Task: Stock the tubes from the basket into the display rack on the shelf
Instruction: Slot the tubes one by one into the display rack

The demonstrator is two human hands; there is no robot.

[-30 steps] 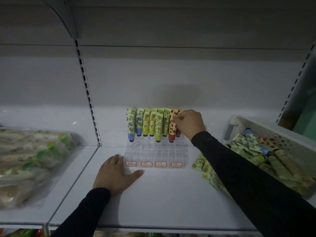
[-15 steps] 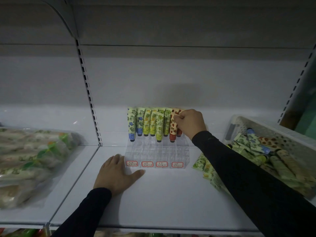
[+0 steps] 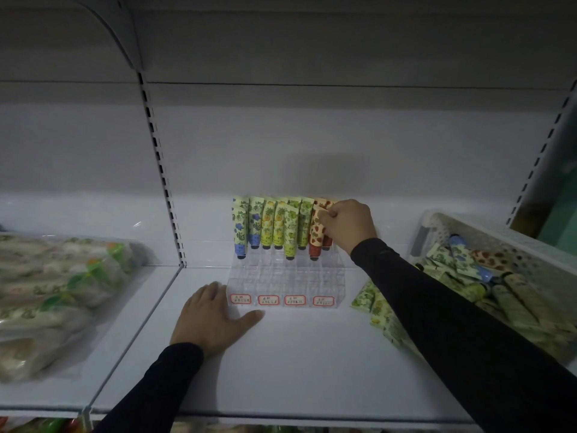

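Hands barely moved: the right hand still pinched a red tube at the rack's two o'clock corner; the left hand stayed flat on the shelf. More waited in the basket.

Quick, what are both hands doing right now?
Left hand: open, flat on the shelf beside the clear rack.
Right hand: pinching the red strawberry tube in the rack.
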